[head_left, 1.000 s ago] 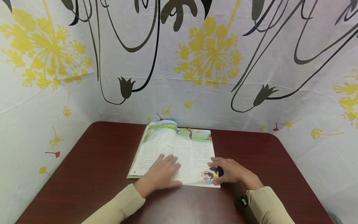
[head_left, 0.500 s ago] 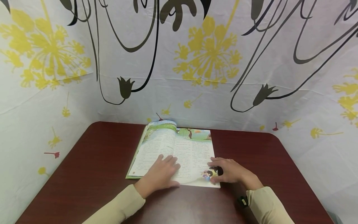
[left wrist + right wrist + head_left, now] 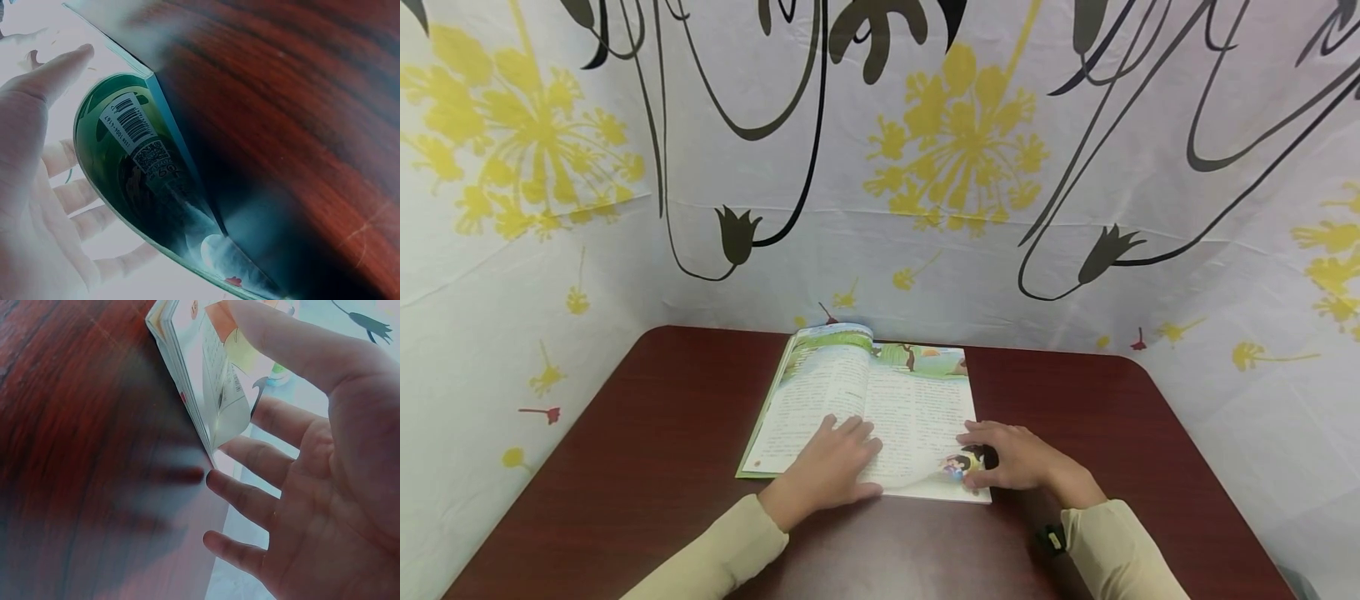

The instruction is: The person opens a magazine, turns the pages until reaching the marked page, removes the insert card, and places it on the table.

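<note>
An open picture book lies near the far side of the table, two columns of print on its right page. My left hand rests across its lower middle, fingers spread. In the left wrist view, the back cover, green with a barcode, bows up off the table beneath that hand. My right hand is at the right page's lower outer corner, thumb and fingertips over the page. In the right wrist view, the page corner curls up between thumb and fingers, which stay extended at the stacked pages' edge.
The dark red-brown table has rounded far corners. Behind it and along both sides hangs white cloth with yellow and grey plant prints. A dark band sits at the right wrist, below a beige sleeve.
The lower right page has buckled slightly, its printed picture shifting a little left and up by my right thumb. The book's left edge has slid slightly left. Both hands stay nearly in place.
</note>
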Demonstrator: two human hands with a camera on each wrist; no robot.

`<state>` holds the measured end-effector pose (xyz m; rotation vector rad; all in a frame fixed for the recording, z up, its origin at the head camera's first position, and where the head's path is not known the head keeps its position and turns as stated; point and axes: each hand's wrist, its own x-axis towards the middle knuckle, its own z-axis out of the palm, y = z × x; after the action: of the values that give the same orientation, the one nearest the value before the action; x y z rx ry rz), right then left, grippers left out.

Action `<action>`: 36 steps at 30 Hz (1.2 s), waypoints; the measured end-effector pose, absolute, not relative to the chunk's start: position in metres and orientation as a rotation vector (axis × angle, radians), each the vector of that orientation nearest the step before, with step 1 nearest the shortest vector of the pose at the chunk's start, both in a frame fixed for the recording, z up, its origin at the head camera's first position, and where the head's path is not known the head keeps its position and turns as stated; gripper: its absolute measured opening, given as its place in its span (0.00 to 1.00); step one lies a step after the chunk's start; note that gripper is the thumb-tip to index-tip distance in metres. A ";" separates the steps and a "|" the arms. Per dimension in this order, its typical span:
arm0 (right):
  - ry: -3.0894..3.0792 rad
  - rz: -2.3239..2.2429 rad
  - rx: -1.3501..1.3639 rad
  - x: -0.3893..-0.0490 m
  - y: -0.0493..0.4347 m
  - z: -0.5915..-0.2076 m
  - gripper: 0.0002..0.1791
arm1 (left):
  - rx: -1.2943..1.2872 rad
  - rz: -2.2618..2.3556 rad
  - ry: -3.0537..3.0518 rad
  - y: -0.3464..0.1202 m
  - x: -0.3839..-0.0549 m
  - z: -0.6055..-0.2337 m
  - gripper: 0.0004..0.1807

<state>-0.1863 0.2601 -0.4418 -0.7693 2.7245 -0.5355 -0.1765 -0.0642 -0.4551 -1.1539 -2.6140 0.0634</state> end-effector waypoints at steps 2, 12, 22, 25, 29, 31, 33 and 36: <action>2.723 -0.539 -0.767 -0.186 0.261 -0.442 0.37 | -1.152 0.065 -2.616 -0.065 -0.176 -0.454 0.27; 2.719 -0.580 -0.773 -0.182 0.267 -0.437 0.44 | -1.146 0.064 -2.653 -0.066 -0.175 -0.455 0.26; 2.726 -0.692 -0.598 -0.182 0.284 -0.423 0.48 | -1.139 0.023 -2.649 -0.067 -0.174 -0.452 0.22; 2.747 -0.708 -0.601 -0.183 0.289 -0.421 0.46 | -1.139 0.019 -2.656 -0.067 -0.175 -0.452 0.22; 2.746 -0.715 -0.586 -0.184 0.295 -0.420 0.43 | -1.140 0.006 -2.639 -0.068 -0.175 -0.452 0.21; 2.737 -0.711 -0.574 -0.185 0.298 -0.420 0.43 | -1.142 0.002 -2.624 -0.068 -0.175 -0.452 0.21; 2.723 -0.709 -0.558 -0.185 0.299 -0.420 0.44 | -1.146 0.000 -2.612 -0.068 -0.175 -0.453 0.22; 2.713 -0.686 -0.550 -0.185 0.299 -0.422 0.46 | -1.165 -0.011 -2.582 -0.069 -0.175 -0.453 0.27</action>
<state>-0.1851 0.2987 -0.4223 -0.5502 2.7129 -0.6862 -0.1755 -0.0687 -0.4528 -1.1646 -2.5823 -0.0114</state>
